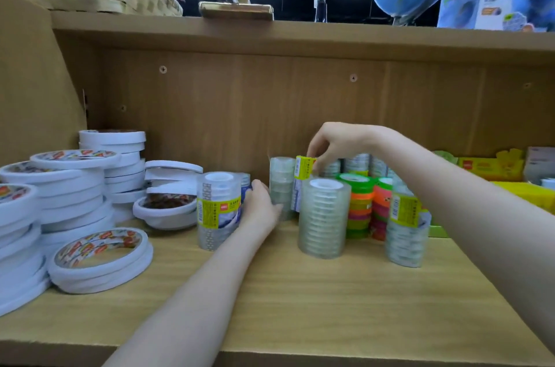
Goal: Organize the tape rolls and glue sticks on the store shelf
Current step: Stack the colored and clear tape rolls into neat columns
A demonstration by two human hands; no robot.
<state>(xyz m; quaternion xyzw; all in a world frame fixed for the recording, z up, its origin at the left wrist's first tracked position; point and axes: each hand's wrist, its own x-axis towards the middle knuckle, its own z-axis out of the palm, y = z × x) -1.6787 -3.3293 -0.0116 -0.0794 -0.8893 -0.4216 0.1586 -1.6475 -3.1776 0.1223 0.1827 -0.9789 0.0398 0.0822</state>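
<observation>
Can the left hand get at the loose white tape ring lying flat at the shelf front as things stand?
Probably yes. The left hand is holding the labelled clear tape stack, so it must let go first. From there the path to the white tape ring runs over bare shelf, with nothing between them.

Left arm: bare forearm reaching forward and up from below, wrist straight.
Left hand (260, 205): fingers curled around something, back of hand facing up.
Right arm: bare forearm coming in from the right, wrist bent downward.
Right hand (332, 144): higher than the left hand, fingertips (312, 157) pinching downward.
</observation>
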